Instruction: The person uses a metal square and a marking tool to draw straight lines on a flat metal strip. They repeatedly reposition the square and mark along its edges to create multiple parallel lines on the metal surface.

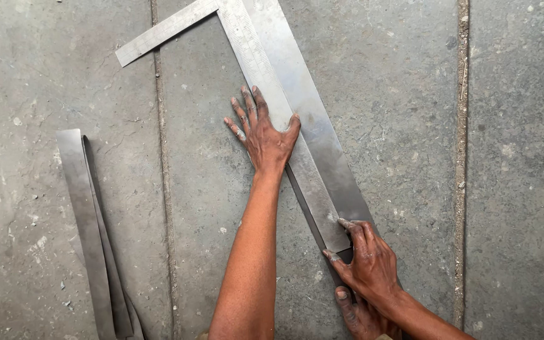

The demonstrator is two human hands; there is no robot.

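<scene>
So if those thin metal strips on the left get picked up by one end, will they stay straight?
Probably not: the metal strips look thin and already bowed, so they would likely flex and sag. Lying flat on the concrete floor, they won't roll.

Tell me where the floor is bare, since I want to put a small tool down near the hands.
Bare concrete floor lies right of the long grey metal strip, past the floor joint. More lies between the folded grey metal strips and the left hand. It is crowded at the steel carpenter's square, where the left hand presses and the right hand touches its end.
</scene>
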